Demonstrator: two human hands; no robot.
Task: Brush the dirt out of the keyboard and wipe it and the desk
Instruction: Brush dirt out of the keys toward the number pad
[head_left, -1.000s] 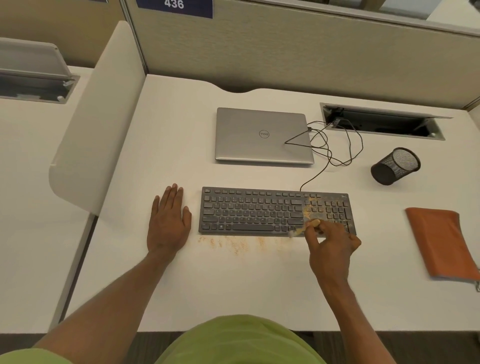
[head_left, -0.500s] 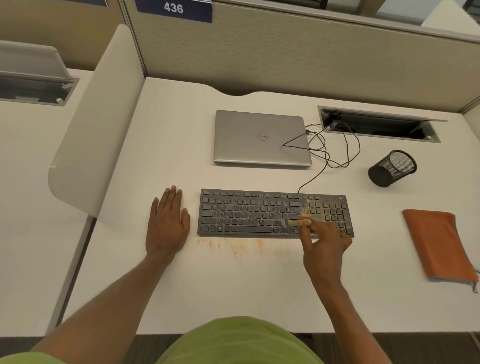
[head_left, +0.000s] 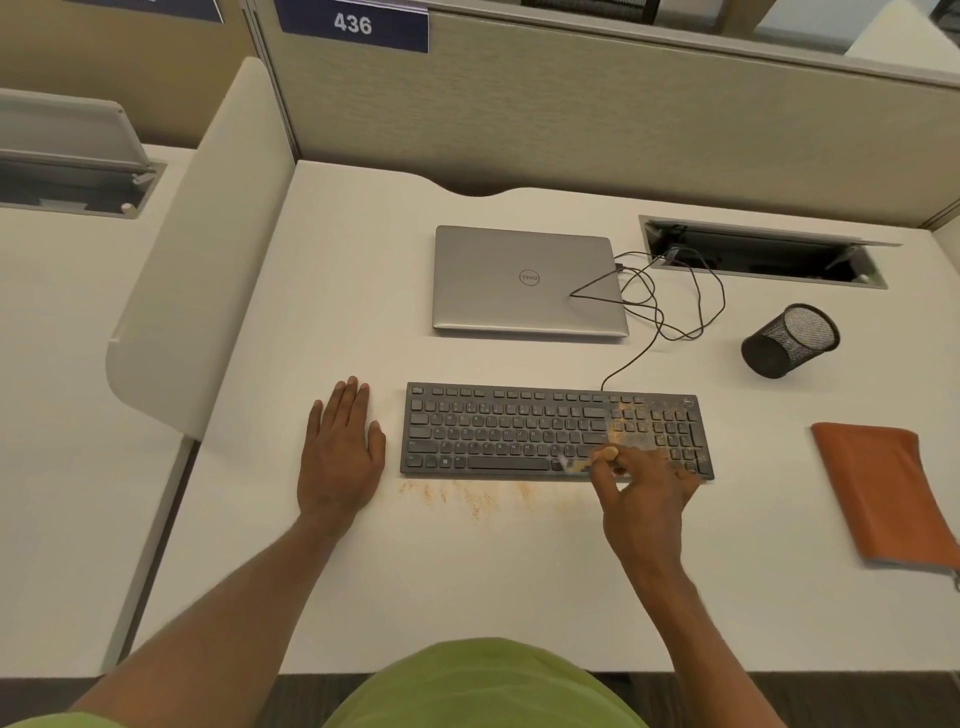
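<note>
Much dirt (head_left: 626, 423) speckled the right end of the keyboard (head_left: 498, 431) and the bench (head_left: 467, 582) before it; my right hand (head_left: 644, 501) pinched the brush (head_left: 574, 463), my left hand (head_left: 340, 457) lay flat; wiping remained undone.

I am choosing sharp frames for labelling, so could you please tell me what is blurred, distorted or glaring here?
Head view: the right hand and the small tan-handled brush it pinches are motion-blurred; head view: the left hand, flat on the white desk, is sharp; head view: wide-angle distortion tilts lines near the borders; lighting is even, no glare on the silver laptop.
</note>
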